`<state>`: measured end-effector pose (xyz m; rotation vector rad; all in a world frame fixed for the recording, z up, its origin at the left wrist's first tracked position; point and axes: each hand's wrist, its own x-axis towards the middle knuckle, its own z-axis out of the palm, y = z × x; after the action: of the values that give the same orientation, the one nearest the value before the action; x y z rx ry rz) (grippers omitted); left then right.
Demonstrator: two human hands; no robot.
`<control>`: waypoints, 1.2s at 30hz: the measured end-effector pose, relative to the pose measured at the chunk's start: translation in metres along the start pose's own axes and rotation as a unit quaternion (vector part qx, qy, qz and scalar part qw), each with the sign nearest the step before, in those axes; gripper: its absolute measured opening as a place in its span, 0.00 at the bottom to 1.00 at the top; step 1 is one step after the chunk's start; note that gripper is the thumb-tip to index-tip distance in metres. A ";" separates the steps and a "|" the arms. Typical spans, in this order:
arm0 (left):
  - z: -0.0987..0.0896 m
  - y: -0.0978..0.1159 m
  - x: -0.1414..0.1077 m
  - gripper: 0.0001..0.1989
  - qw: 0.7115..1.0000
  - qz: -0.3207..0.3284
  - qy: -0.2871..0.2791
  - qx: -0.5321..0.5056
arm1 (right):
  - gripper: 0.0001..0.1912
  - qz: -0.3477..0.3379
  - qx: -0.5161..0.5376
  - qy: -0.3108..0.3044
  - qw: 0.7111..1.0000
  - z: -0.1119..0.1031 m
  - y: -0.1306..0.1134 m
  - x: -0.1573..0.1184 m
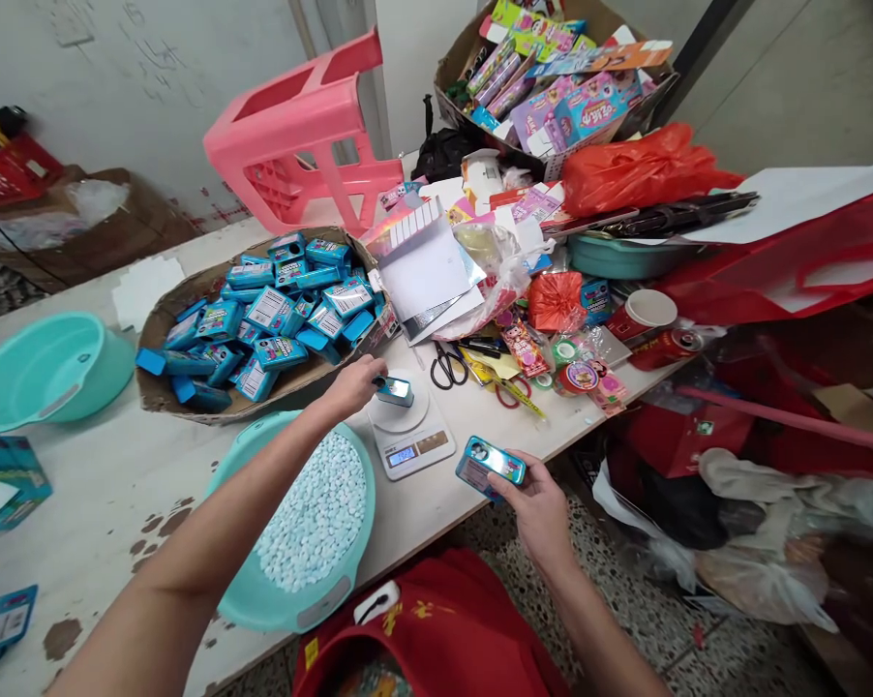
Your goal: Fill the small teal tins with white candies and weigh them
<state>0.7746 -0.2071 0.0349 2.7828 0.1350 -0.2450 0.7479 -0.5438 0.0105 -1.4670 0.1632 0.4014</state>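
Note:
My left hand point(356, 387) has its fingers closed on the end of a small blue tin point(395, 391), which is at the round plate of a white digital scale point(416, 453). In my right hand point(542, 503), to the right of the scale and over the table's front edge, is another blue tin point(489, 467), held tilted between thumb and fingers. Below my left forearm stands a turquoise basin point(370, 499) filled with small pale blue pellets point(313, 513). Behind it, a cardboard box point(150, 387) holds many blue tins point(273, 310).
An empty-looking turquoise basin point(103, 373) stands at the left. Scissors point(449, 366), a tape measure and packets lie right of the scale. A pink stool point(306, 126) and a box of colourful packages point(553, 87) are behind. A red container point(407, 629) is below the front edge.

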 end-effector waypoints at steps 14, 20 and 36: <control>0.006 -0.005 0.004 0.12 0.999 0.029 0.005 -0.021 | 0.24 0.004 -0.013 -0.007 1.000 0.005 0.003 0.000; 0.004 -0.001 0.006 0.13 0.997 0.045 0.022 -0.066 | 0.25 0.005 -0.007 0.001 1.000 0.007 0.002 -0.001; -0.011 -0.003 -0.030 0.11 0.989 -0.010 0.114 -0.090 | 0.24 0.001 -0.029 -0.005 1.000 0.014 -0.005 -0.001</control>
<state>0.7466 -0.2027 0.0492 2.6210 0.2304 0.0789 0.7471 -0.5301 0.0174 -1.5220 0.1454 0.4190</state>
